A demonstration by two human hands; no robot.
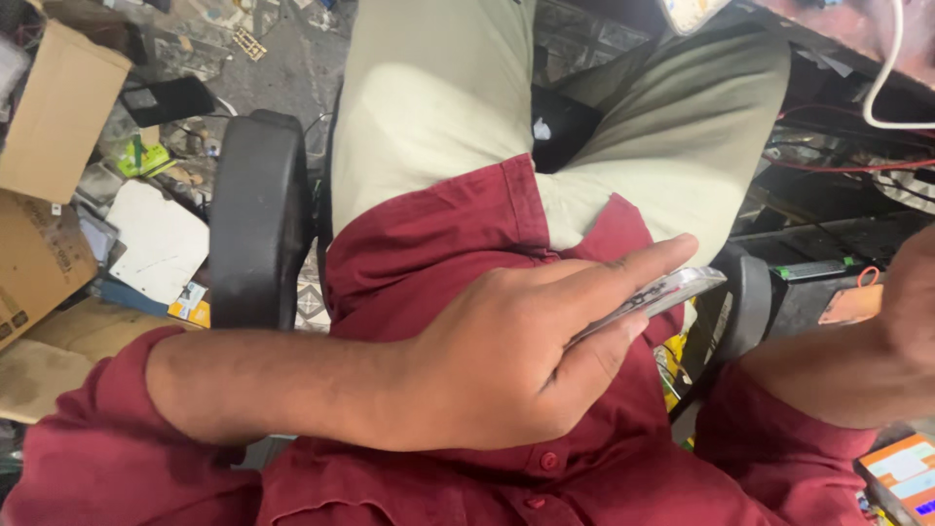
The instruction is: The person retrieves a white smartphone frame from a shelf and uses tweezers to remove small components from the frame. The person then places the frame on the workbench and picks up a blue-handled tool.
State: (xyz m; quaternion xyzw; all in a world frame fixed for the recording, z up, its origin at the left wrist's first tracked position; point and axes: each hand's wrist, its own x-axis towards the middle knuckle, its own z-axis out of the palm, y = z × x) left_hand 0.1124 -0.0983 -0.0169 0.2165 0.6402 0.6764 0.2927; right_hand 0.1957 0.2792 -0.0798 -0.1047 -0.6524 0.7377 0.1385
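Over our lap, our left hand [497, 360] pinches a thin clear phone case [654, 297] edge-on between thumb and fingers; our right hand [901, 321], mostly out of frame, we cannot tell.

1. From my remote seat the head view reads evenly lit: soft, diffuse light, no hard-edged shadows on the trousers [429, 107] or the shirt [438, 244].
2. The left hand [506, 360] is bright and fairly sharp; I see a faint sheen along its knuckles.
3. Small glare on the edge of the phone [657, 292] it holds.
4. The right hand [901, 331] at the frame edge looks soft, slightly blurred.
5. The dark bench [838, 234] recess upper right falls into shadow, detail lost.
6. The floor clutter [146, 146] shows stretching toward the left edge.
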